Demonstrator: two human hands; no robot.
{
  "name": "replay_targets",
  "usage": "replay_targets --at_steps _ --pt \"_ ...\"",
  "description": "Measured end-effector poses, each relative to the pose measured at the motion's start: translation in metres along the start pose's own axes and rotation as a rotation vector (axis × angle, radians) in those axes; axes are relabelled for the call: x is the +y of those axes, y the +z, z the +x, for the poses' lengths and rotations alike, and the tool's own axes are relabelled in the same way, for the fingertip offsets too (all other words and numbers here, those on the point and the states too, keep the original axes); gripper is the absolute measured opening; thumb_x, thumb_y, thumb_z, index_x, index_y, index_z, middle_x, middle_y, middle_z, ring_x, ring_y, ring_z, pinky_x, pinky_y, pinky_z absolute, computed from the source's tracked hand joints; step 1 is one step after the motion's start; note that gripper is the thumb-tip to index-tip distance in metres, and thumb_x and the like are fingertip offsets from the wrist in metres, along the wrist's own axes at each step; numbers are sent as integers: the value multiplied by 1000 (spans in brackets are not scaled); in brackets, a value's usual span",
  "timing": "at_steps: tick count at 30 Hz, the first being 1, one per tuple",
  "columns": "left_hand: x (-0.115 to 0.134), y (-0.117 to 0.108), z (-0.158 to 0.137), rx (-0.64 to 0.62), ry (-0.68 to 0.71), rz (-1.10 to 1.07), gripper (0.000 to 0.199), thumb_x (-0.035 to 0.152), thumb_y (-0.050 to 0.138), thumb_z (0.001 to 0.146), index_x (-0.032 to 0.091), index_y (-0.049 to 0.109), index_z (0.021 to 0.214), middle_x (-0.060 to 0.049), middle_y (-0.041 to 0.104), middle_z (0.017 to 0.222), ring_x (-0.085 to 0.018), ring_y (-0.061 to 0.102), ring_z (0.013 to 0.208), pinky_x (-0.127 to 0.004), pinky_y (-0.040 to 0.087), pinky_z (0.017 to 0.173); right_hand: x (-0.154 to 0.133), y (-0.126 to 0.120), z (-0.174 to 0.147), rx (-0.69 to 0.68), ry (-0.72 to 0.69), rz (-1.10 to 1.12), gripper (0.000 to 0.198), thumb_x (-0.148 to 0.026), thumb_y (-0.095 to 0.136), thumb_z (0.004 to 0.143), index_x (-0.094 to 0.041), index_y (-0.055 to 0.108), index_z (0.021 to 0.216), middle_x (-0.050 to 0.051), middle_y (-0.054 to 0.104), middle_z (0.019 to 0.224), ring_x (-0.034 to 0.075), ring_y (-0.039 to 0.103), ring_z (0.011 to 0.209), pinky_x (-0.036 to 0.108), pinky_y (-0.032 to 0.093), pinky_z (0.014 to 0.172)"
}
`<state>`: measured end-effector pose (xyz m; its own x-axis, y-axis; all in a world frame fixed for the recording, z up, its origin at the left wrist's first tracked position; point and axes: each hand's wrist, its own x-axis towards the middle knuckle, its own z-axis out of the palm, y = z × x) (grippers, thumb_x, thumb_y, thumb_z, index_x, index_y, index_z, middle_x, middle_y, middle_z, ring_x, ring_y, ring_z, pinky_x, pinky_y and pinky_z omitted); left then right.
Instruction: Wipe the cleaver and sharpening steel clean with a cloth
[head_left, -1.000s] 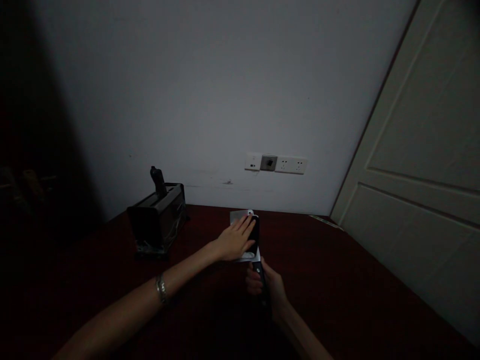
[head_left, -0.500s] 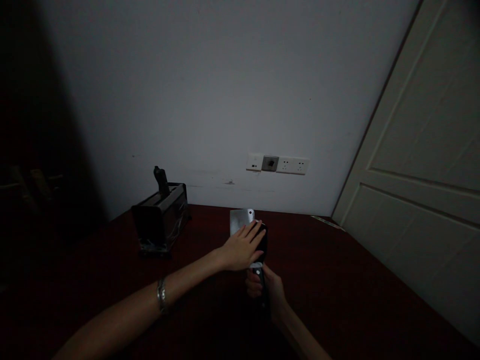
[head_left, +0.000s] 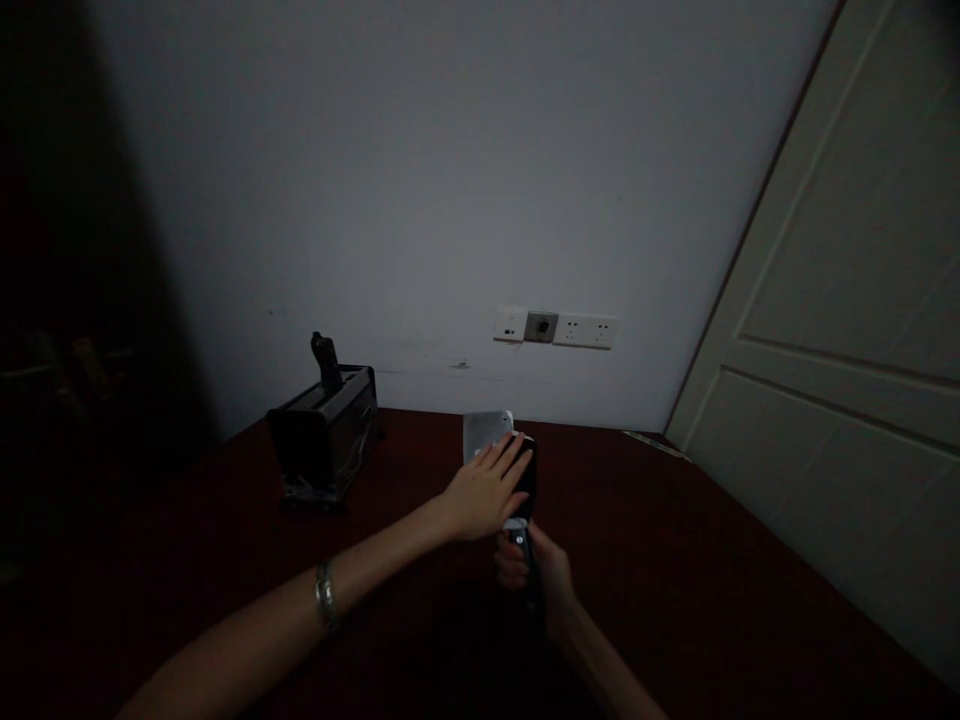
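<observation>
A cleaver with a wide silver blade (head_left: 486,431) and a dark riveted handle (head_left: 517,543) points away from me above the dark red tabletop. My right hand (head_left: 553,575) is closed around the handle. Across the blade lies my left hand (head_left: 484,492), palm down, its fingers stretched out and slightly spread. A dark patch (head_left: 529,472) shows beside and beneath those fingers; whether it is a separate thing or shadowed blade I cannot tell. The middle of the blade is hidden under my left hand.
At the left on the red table (head_left: 637,500) stands a black knife block (head_left: 322,435) with one dark handle (head_left: 327,362) sticking up. Behind is a white wall with a row of sockets (head_left: 555,328). A pale panelled door (head_left: 840,430) borders the right side.
The blade's far end has risen slightly in view, and its visible face looks duller. Both hands keep their grip and placement, with only a very small shift.
</observation>
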<state>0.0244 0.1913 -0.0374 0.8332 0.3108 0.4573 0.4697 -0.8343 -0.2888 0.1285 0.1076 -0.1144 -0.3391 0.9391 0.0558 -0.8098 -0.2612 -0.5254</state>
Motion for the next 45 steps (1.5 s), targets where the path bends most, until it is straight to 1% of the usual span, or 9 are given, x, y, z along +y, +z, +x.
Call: replay_targets --at_steps 8,15,17,21,24,32,40,42,45 --pt "-45 3 15 -43 -244 25 55 40 24 91 10 25 137 -14 21 145 -25 17 133 -41 28 102 16 8 1 -33 97 37 34 -41 68 67 -14 49 71 -9 34 50 1 20 38 14 17 36" --pt "5 -12 -19 -33 -6 -9 58 43 26 90 12 18 139 -10 11 148 -23 3 135 -36 22 106 -1 6 -4 32 10 62 32 -41 64 71 -14 49 67 -8 32 48 2 18 38 14 17 35" --pt "0 -14 -20 -47 4 -20 58 43 27 90 13 18 140 -10 11 148 -22 4 135 -36 23 106 -1 8 -4 25 -3 61 31 -40 64 72 -14 48 66 -8 32 48 2 18 38 14 17 35" --pt "-42 -11 -9 -57 -128 -14 56 41 24 91 12 18 140 -11 13 147 -23 8 135 -39 28 103 7 11 -3 -46 29 33 30 -39 64 72 -14 48 69 -9 30 50 2 17 39 15 18 36" --pt "-64 -7 -9 -56 -156 -3 56 39 21 92 9 18 139 -14 14 146 -24 7 135 -39 24 105 9 11 -3 -67 50 29 31 -40 63 73 -14 48 71 -9 28 51 2 17 40 14 18 36" --pt "-19 -14 -40 -51 40 -15 58 41 27 91 13 14 140 -10 6 148 -21 -1 135 -35 16 108 -6 10 -9 -20 -22 53 28 -38 59 77 -13 48 70 -9 28 51 1 15 40 12 17 36" --pt "-76 -8 -17 -103 -123 13 56 40 21 92 7 20 138 -16 15 145 -23 7 135 -37 18 107 8 12 -5 -84 91 40 29 -39 60 76 -12 49 74 -9 27 52 2 16 39 13 17 36" --pt "-70 -9 -20 -94 -78 12 56 39 22 92 7 20 138 -15 13 146 -22 5 135 -37 16 108 4 11 -5 -75 75 43 28 -39 58 78 -13 49 72 -9 27 52 2 16 40 13 17 36" --pt "-38 -12 -31 -74 25 -22 57 41 26 91 10 18 139 -12 11 147 -21 1 135 -36 16 109 -3 8 -6 -46 35 45 27 -38 57 79 -13 50 72 -9 26 52 2 16 40 12 18 36"
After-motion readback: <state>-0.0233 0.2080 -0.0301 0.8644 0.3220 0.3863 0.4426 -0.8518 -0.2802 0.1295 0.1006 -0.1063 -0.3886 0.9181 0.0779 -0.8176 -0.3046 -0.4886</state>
